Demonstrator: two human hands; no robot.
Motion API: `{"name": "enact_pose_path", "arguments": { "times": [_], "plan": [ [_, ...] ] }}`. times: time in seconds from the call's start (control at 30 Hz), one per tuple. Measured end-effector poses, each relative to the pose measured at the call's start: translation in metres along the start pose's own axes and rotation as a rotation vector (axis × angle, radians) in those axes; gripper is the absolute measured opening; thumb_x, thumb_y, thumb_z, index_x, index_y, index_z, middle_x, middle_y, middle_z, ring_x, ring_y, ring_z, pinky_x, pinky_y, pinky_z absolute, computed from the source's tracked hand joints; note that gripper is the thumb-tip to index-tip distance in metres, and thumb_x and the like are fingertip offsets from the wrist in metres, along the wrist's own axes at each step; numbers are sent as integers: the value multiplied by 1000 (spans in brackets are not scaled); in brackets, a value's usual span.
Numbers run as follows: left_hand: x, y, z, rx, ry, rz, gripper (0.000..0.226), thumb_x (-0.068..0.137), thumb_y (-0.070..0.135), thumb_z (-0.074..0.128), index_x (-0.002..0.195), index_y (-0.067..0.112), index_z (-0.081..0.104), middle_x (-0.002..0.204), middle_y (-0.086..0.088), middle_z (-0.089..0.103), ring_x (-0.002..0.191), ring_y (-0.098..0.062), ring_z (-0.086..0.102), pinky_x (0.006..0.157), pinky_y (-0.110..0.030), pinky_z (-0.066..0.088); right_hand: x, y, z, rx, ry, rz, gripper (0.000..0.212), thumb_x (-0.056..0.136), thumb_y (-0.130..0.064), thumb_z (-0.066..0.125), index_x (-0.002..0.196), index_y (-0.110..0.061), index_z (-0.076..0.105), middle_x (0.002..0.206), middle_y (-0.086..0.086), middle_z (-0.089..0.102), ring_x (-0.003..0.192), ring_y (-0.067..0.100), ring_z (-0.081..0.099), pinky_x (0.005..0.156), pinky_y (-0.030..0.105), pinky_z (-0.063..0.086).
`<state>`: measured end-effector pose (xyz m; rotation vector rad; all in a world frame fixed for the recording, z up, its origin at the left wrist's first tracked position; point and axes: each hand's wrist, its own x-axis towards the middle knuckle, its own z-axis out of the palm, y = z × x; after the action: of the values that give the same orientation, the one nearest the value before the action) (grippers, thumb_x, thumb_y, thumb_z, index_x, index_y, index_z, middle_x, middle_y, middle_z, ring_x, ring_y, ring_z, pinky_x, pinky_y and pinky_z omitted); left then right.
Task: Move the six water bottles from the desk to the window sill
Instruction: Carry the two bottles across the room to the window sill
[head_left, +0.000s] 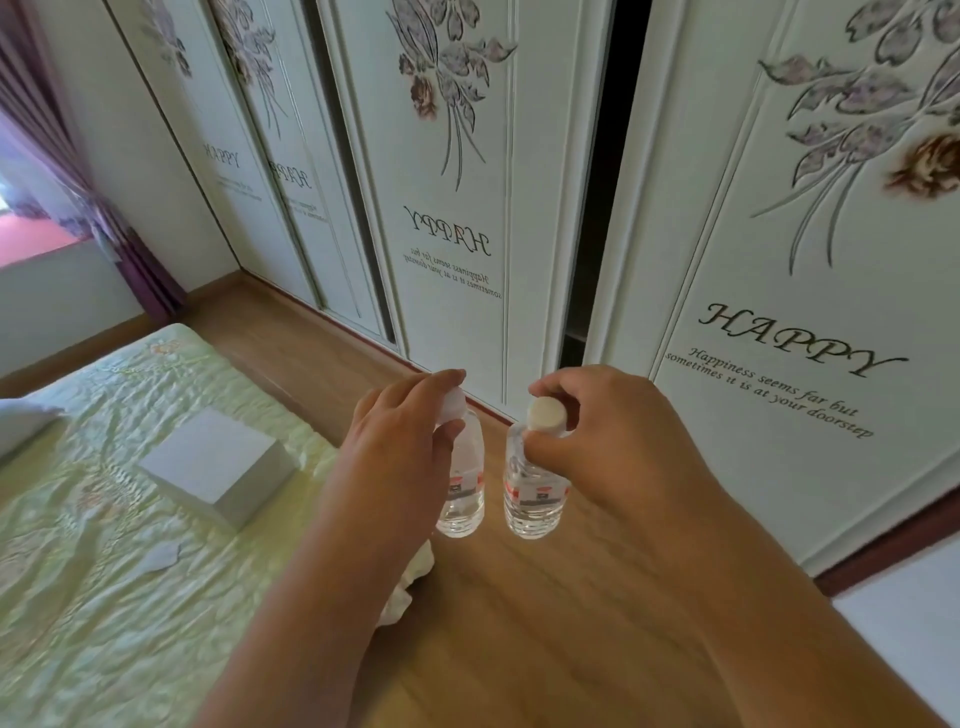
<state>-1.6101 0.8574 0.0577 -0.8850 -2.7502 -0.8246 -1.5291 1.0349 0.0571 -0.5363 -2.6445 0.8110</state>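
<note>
I carry two small clear water bottles with white caps and red-and-white labels, hanging side by side above the wooden floor. My left hand (400, 431) grips the neck of the left bottle (464, 493), its fingers covering most of the cap. My right hand (602, 436) pinches the right bottle (532, 493) just below its cap. Both bottles hang upright, a small gap between them. The window sill (36, 244) shows at the far left edge, reddish and bright, beside a purple curtain. The desk is out of view.
A bed with a pale green quilt (104, 571) fills the lower left, with a white box (218, 467) on it. White wardrobe doors (452, 208) with flower prints stand ahead; a dark gap (597, 208) shows between two of them. A strip of wooden floor (291, 353) runs between bed and wardrobe.
</note>
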Motion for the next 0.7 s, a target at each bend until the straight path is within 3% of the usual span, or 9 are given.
{"name": "enact_pose_path", "arguments": {
  "times": [0.13,0.57,0.7],
  "plan": [
    [22,17,20,27,43,-38,44,97,27,57,139,38,47,137,11,55,130,-16,44,101,-32,41,35,20,-12,7,-39,-63,41,73,-36,81,112,-36,68,99,-18,66,83,4,62,75,27,53],
    [80,20,63,39,74,-131,44,96,28,58,136,41,47,135,14,55,126,-15,46,94,-31,44,115,64,-4,58,-123,-129,31,72,-37,80,100,-39,67,89,-22,62,73,-1,59,61,15,42],
    [107,9,76,59,39,-136,45,97,28,58,137,43,45,138,15,53,130,-15,43,95,-26,36,140,71,5,50,-123,-119,32,73,-36,81,102,-38,67,89,-23,61,74,-2,58,61,13,41]
  ]
}}
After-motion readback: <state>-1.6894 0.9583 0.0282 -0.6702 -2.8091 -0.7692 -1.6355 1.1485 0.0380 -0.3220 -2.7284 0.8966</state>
